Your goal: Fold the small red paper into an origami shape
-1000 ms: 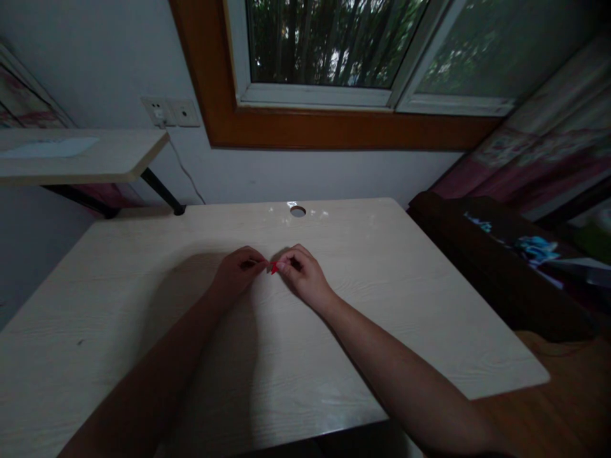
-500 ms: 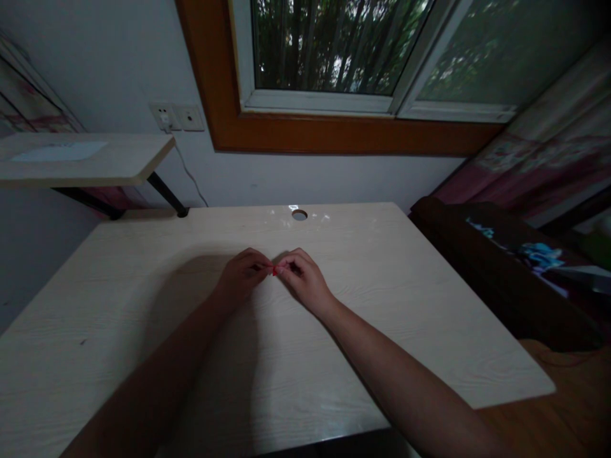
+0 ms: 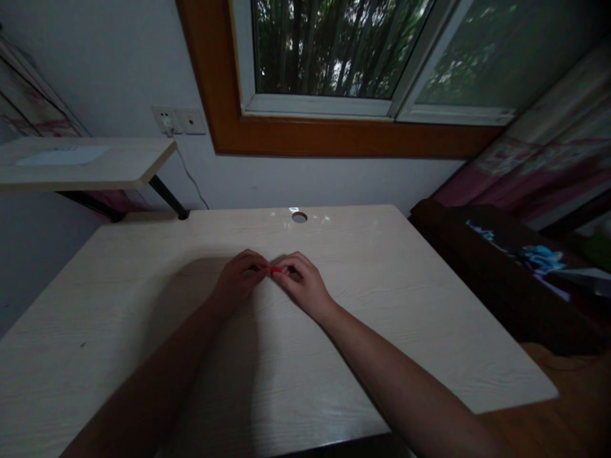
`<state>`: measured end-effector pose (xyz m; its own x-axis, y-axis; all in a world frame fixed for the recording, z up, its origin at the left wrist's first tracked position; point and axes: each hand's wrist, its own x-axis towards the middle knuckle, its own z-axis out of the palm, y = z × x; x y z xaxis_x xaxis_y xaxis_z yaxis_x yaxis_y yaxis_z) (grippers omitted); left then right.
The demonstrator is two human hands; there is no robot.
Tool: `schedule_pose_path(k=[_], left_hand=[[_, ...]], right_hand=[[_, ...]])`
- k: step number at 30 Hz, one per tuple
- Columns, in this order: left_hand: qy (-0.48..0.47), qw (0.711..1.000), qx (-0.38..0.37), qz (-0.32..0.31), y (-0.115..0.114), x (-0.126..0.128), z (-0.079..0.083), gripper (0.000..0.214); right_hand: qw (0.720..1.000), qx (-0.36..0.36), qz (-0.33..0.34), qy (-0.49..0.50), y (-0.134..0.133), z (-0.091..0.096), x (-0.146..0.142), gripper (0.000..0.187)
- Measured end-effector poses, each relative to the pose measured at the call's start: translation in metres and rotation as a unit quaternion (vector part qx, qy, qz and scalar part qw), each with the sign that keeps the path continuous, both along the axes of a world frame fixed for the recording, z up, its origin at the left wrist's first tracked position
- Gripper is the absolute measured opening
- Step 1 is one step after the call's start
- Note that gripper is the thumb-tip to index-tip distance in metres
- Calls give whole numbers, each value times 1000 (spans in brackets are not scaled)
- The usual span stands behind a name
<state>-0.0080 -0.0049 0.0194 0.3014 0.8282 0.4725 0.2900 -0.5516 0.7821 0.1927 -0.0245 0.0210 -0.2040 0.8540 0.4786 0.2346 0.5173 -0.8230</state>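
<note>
A small, thin red piece [image 3: 276,270] shows between my fingertips, just above or on the pale wood-grain table [image 3: 405,286]; its kind is too small to make out. My left hand [image 3: 241,273] pinches its left end between thumb and fingers. From the other side, my right hand [image 3: 303,280] grips the right end in a pinch. The fingertips of both hands are close together and cover part of the red piece.
A round cable hole [image 3: 300,217] sits near the table's back edge. On the left a raised shelf [image 3: 143,168] on black legs carries a white sheet [image 3: 62,156]. A window [image 3: 329,57] is behind. Dark brown furniture [image 3: 477,273] with cloth stands at the right.
The red piece now lies more level between the fingertips and shows as a longer strip; before, a bit of it pointed down. Both hands have barely moved.
</note>
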Motion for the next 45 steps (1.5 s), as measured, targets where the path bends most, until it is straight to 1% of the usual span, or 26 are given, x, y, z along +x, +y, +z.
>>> schedule_pose_path(k=[4, 11, 15, 22, 28, 32, 36, 41, 45], left_hand=[[6, 1000, -1, -22, -1, 0, 2, 7], [11, 1000, 3, -28, -2, 1, 2, 6], [24, 999, -13, -26, -2, 1, 1, 6], [44, 999, -23, -2, -2, 0, 1, 6], [52, 998, -33, -12, 0, 0, -3, 9], [60, 998, -17, -18, 0, 1, -3, 11], [84, 996, 5, -21, -2, 2, 1, 14], [112, 992, 65, -11, -3, 3, 7, 18], [128, 985, 115, 11, -3, 4, 5, 19]], right_hand=[[1000, 0, -1, -2, 0, -2, 1, 4], [1000, -19, 13, -17, 1, -3, 1, 4], [999, -37, 17, -15, 2, -2, 1, 4], [999, -48, 20, -8, 3, -4, 0, 4], [998, -57, 29, -9, 3, -2, 0, 7], [998, -38, 32, -25, 4, -3, -1, 7], [999, -23, 35, -34, 4, -5, -1, 8], [998, 0, 30, -49, 3, -4, -2, 9], [998, -1, 12, -58, 2, -3, -3, 9]])
